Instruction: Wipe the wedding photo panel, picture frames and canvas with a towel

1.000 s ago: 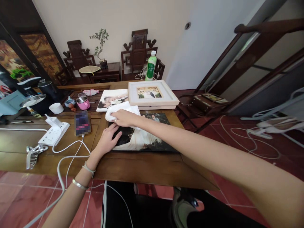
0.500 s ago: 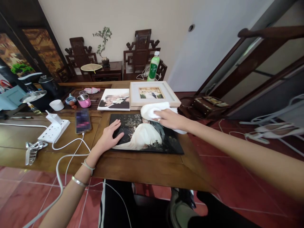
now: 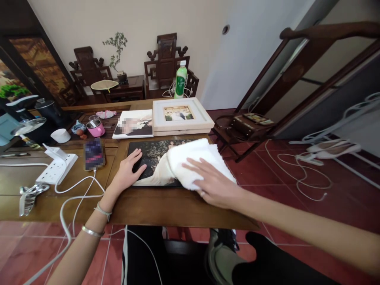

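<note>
A dark photo panel (image 3: 151, 154) showing a pale gown lies flat on the wooden table near its front edge. My left hand (image 3: 128, 171) rests on the panel's left end, fingers stretched and thumb apart, holding nothing. Over the right part of the panel is a folded white towel (image 3: 190, 152), which hides the picture there. My right hand (image 3: 212, 182) has the towel under its fingers and presses it onto the panel. Behind the panel are a white-framed photo (image 3: 178, 113) and a smaller photo print (image 3: 133, 123).
Left of the panel lie a phone (image 3: 94, 154) on a cable, a white power strip (image 3: 56, 170) and a silver hair claw (image 3: 31, 196). A pink cup (image 3: 95, 127) stands farther back. A green bottle (image 3: 180, 81) is behind the frame. Cables hang over the front edge.
My right hand has drawn the towel from the panel's far edge toward me, and the towel is more spread out. My left hand stays on the panel. The view has shifted slightly right.
</note>
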A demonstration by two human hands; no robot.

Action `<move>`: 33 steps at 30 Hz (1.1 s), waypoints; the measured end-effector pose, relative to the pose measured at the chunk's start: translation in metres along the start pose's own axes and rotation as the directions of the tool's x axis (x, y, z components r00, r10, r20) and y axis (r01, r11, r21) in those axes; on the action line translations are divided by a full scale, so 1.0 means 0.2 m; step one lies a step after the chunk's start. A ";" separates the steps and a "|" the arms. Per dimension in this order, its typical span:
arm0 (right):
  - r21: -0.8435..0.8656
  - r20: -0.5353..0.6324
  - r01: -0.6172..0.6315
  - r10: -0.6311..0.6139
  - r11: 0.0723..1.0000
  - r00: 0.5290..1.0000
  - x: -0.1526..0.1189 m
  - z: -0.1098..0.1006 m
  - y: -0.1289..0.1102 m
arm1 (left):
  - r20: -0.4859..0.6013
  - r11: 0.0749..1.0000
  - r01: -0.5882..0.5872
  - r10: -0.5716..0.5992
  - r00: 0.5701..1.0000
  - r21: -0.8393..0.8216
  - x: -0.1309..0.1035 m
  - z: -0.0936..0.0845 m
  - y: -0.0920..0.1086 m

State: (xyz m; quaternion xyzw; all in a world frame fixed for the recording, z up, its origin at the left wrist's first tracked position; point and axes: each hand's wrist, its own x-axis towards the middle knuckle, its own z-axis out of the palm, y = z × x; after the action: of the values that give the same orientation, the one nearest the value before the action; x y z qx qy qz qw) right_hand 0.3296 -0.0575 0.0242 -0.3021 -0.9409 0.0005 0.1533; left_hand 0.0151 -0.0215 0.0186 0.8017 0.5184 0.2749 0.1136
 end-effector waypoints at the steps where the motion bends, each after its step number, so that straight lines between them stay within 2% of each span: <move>1: 0.021 -0.021 0.025 -0.025 0.999 0.999 -0.03 0.01 -0.06 | 0.003 1.000 -0.005 0.005 1.000 0.003 0.00 0.00 0.00; 4: 0.082 -0.091 0.071 -0.064 0.994 0.994 -0.07 0.01 -0.18 | 0.004 1.000 -0.018 0.018 1.000 0.003 0.00 0.00 -0.01; 7: 0.107 -0.033 0.052 -0.048 0.993 0.998 -0.04 0.00 -0.17 | 0.006 1.000 -0.028 0.028 1.000 -0.010 0.00 0.00 -0.02; 9: 0.102 0.041 0.021 -0.025 0.995 0.999 0.02 -0.02 -0.09 | 0.016 1.000 -0.021 0.022 1.000 -0.018 0.00 0.00 -0.02; 13: 0.072 0.126 -0.007 -0.003 0.997 0.992 0.15 -0.06 0.14 | 0.034 1.000 0.008 -0.008 0.999 -0.023 -0.01 0.00 -0.03; 17: 0.028 0.153 -0.035 0.030 0.999 0.988 0.26 -0.08 0.36 | 0.041 1.000 0.009 -0.008 0.999 -0.018 -0.01 0.00 -0.04; 20: 0.007 0.159 -0.103 0.100 0.995 0.982 0.33 -0.07 0.43 | 0.045 1.000 0.017 -0.017 0.999 -0.013 -0.01 0.01 -0.04; 22: -0.003 0.154 -0.136 0.135 0.991 0.979 0.35 -0.07 0.44 | 0.057 1.000 0.024 -0.023 0.998 -0.010 -0.01 0.01 -0.05; 27: 0.006 0.097 -0.131 0.130 0.991 0.987 0.35 -0.06 0.38 | 0.077 0.999 0.045 -0.044 0.996 -0.009 -0.01 0.01 -0.06; 30: 0.031 0.082 -0.146 0.143 0.989 0.986 0.28 -0.06 0.29 | 0.064 0.997 0.070 -0.068 0.996 -0.019 -0.02 0.01 -0.05; 33: 0.083 0.027 -0.131 0.129 0.988 0.991 0.15 -0.04 0.14 | 0.054 0.997 0.075 -0.073 0.996 -0.024 -0.02 0.02 -0.05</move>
State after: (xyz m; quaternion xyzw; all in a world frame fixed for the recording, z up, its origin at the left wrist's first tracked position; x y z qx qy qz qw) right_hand 0.3254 -0.0184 0.0373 -0.3561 -0.9199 0.0535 0.1556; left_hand 0.0079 -0.0196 0.0101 0.7874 0.5409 0.2560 0.1479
